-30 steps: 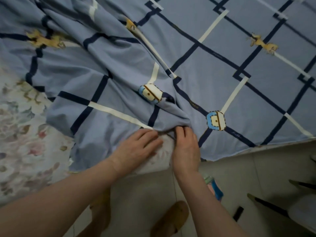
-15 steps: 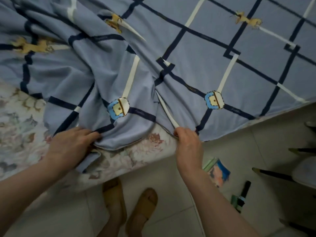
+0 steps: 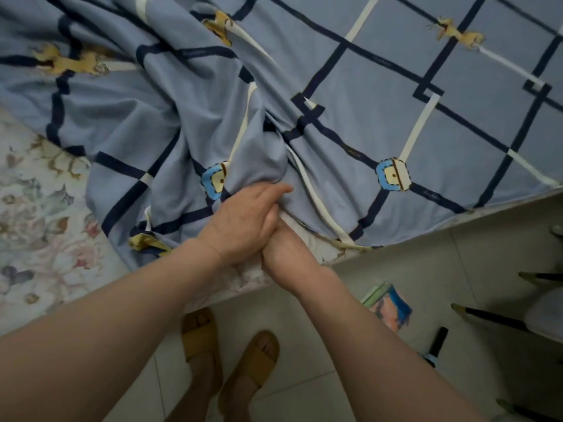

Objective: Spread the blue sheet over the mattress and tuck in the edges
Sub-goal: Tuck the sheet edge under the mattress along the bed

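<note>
The blue sheet, with a navy and cream grid pattern, lies over the flowered mattress. It is smooth on the right and bunched into folds at the middle and left. My left hand rests on a fold at the sheet's near edge, fingers closed over the cloth. My right hand sits just under and right of it, gripping the same edge, its fingers hidden by the left hand. The mattress shows bare at the left and along its near side.
Below the bed edge is a pale tiled floor. My feet in tan sandals stand there. A small colourful box and a dark bottle lie on the floor at right, beside black chair legs.
My left hand has moved right from the left part of the sheet's edge and now overlaps my right hand. The sheet has bunched more at the middle.
</note>
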The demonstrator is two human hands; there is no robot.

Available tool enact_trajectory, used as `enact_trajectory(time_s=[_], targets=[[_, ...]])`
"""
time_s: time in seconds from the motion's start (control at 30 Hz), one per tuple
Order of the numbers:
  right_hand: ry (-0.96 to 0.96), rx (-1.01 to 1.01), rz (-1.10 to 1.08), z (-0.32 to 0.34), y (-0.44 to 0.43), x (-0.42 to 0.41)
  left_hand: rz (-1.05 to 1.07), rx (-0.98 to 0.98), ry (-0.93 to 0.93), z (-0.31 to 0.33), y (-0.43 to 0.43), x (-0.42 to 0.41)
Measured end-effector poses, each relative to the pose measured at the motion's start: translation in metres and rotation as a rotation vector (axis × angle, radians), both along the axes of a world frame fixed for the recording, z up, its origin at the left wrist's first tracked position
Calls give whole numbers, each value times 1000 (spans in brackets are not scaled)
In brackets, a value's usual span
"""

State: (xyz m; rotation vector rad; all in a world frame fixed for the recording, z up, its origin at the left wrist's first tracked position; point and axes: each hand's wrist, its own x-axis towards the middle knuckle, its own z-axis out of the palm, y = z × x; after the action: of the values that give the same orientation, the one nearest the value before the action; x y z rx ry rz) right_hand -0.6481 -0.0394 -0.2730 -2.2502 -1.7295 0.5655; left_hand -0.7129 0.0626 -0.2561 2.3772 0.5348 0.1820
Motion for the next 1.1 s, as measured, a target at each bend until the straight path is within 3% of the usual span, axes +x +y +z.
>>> enact_trajectory(time_s=[0.1, 0.23, 0.37, 0.5, 0.6, 0.7, 0.77, 0.87, 0.97, 1.1], targets=[[-86, 142, -178, -3, 2, 11, 164, 137, 107, -19, 29, -18], [-193, 61, -395, -2, 0, 30, 111, 326, 364, -31, 44, -25], [-205, 2, -453, -4, 7, 46, 156, 433, 201, -25, 47, -16], [-104, 26, -432, 5, -8, 61, 206, 249, 112, -24, 50, -34], [-21, -41, -232, 8, -43, 64, -106, 191, 103, -12, 44, -73], [59, -163, -45, 7, -73, 48, -458, 201, 247, -2, 28, -116], [54, -211, -1, -3, -74, 29, -565, 240, 325, -6, 23, -133], [-14, -246, -59, -17, -70, 9, -520, 259, 301, -7, 19, -132], [-64, -164, -209, -8, -72, -9, -447, 305, 152, 2, 4, -131], [54, 57, -304, 39, -46, -75, -49, 253, -27, 18, 7, -167]])
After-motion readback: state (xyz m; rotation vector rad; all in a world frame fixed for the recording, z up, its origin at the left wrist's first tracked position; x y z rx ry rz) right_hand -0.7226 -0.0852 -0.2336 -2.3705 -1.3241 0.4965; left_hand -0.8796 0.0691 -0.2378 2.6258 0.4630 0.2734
